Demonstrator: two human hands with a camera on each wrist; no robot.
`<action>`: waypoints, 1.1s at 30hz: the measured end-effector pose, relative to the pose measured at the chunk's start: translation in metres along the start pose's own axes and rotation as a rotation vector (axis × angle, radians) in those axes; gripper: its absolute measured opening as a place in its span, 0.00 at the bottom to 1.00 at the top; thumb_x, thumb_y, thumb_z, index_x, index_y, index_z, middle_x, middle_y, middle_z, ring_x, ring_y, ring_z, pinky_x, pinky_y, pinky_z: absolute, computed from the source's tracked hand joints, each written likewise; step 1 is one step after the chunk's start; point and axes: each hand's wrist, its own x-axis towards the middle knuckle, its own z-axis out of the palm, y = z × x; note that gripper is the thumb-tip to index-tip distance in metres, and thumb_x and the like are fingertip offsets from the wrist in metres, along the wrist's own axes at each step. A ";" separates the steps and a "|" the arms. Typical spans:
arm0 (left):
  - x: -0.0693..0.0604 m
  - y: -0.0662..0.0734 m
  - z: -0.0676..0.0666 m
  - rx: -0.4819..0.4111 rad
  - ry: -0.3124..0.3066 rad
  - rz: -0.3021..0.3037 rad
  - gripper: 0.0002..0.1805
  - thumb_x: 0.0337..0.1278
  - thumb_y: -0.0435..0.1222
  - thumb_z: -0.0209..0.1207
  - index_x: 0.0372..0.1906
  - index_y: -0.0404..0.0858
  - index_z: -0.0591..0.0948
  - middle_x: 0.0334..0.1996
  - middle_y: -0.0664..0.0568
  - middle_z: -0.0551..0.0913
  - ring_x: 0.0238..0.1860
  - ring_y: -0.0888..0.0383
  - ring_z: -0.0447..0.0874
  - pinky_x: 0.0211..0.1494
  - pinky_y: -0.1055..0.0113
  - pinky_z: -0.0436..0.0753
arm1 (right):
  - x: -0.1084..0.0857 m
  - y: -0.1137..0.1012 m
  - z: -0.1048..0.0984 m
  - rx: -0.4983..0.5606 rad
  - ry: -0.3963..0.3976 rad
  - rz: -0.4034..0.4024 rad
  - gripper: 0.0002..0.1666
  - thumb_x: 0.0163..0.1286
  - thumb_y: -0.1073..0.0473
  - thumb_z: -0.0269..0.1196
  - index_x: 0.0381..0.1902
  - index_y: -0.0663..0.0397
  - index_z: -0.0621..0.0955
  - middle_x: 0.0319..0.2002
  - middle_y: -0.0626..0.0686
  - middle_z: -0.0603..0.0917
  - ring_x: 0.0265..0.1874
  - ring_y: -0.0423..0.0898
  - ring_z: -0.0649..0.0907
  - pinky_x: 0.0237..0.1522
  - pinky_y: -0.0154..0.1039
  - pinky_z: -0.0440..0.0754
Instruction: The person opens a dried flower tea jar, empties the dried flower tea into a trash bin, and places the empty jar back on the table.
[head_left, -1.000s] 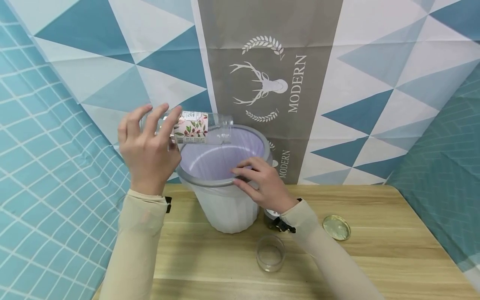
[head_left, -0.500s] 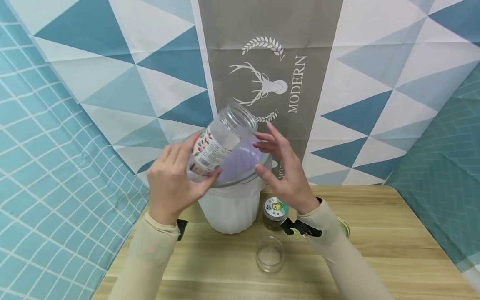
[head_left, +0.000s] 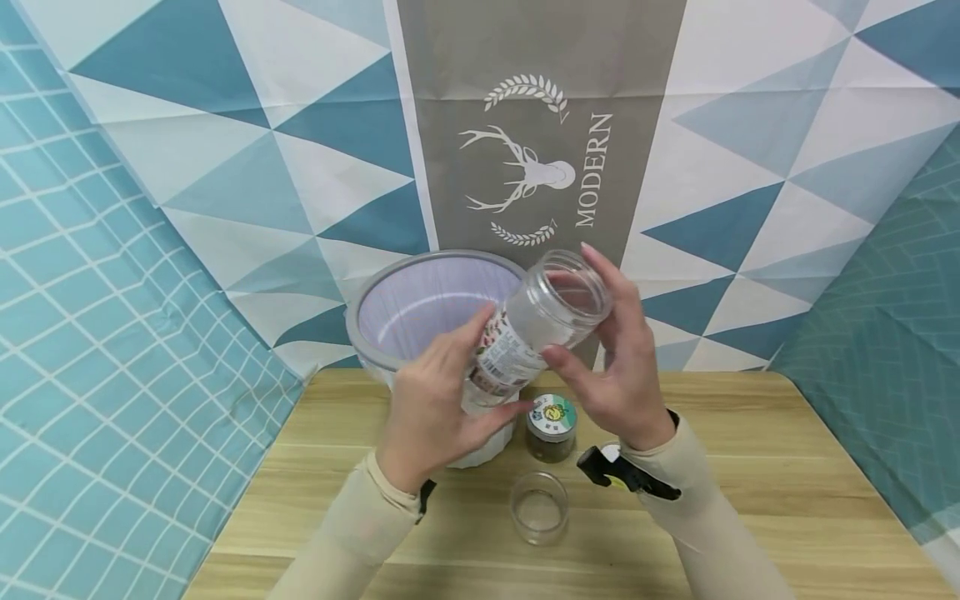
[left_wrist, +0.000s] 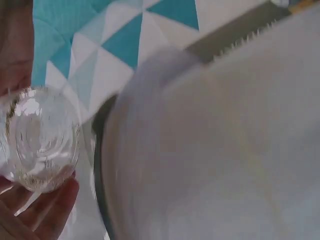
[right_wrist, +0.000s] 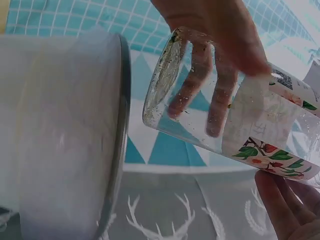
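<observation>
A clear jar [head_left: 536,325] with a flower-printed label is held tilted at the bin's right rim, its uncovered mouth pointing up and right. My left hand [head_left: 442,400] grips its lower part, fingers behind it and thumb in front. Around the neck and mouth, my right hand [head_left: 618,358] holds it between thumb and fingers. In the right wrist view, small dark specks cling inside the jar's base [right_wrist: 165,80]. The bin [head_left: 365,346] has a grey rim and a lilac liner. In the left wrist view the jar's round base [left_wrist: 45,140] shows at the left.
On the wooden table [head_left: 750,467], a small jar [head_left: 551,429] with a sun-printed lid stands beside the bin. A small clear cup [head_left: 538,508] is nearer the front. A white round thing [head_left: 611,452] is partly hidden under the right wrist. A patterned cloth [head_left: 720,208] hangs behind.
The jar came from level over the bin to the right, its mouth turning upward. My right hand left the rim and took hold of the jar's neck. The right arm now covers the gold lid.
</observation>
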 end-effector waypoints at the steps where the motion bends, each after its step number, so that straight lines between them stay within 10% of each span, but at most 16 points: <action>1: -0.002 0.002 0.006 -0.023 0.010 0.017 0.56 0.44 0.54 0.78 0.76 0.34 0.66 0.60 0.42 0.83 0.55 0.47 0.85 0.55 0.54 0.87 | -0.001 0.000 -0.004 -0.008 0.015 -0.006 0.54 0.72 0.39 0.66 0.76 0.73 0.58 0.61 0.71 0.78 0.61 0.49 0.82 0.61 0.35 0.82; 9: -0.012 0.021 0.055 -0.128 0.041 0.060 0.50 0.55 0.43 0.73 0.78 0.31 0.63 0.71 0.42 0.73 0.71 0.46 0.74 0.75 0.55 0.73 | -0.018 0.010 -0.042 -0.185 0.040 -0.015 0.53 0.71 0.38 0.66 0.74 0.73 0.62 0.61 0.63 0.81 0.60 0.42 0.83 0.58 0.28 0.81; 21: -0.007 0.029 0.119 -0.468 -0.360 -0.186 0.48 0.69 0.42 0.66 0.84 0.44 0.52 0.82 0.52 0.58 0.79 0.53 0.63 0.79 0.55 0.68 | -0.053 0.043 -0.087 -0.576 0.000 0.171 0.58 0.53 0.72 0.77 0.79 0.53 0.65 0.64 0.61 0.80 0.58 0.57 0.82 0.56 0.15 0.72; 29: -0.019 0.025 0.169 -0.532 -0.601 -0.334 0.51 0.70 0.42 0.64 0.85 0.49 0.43 0.83 0.51 0.56 0.78 0.51 0.64 0.78 0.56 0.68 | -0.080 0.071 -0.098 -0.672 -0.072 0.377 0.54 0.61 0.65 0.76 0.80 0.47 0.62 0.62 0.64 0.76 0.59 0.64 0.81 0.54 0.63 0.84; 33: -0.026 0.031 0.182 -0.562 -0.721 -0.402 0.53 0.71 0.44 0.64 0.85 0.51 0.40 0.83 0.53 0.54 0.77 0.51 0.66 0.77 0.57 0.70 | -0.096 0.086 -0.103 -0.681 -0.103 0.452 0.51 0.63 0.64 0.75 0.79 0.54 0.62 0.65 0.68 0.74 0.59 0.70 0.80 0.54 0.67 0.82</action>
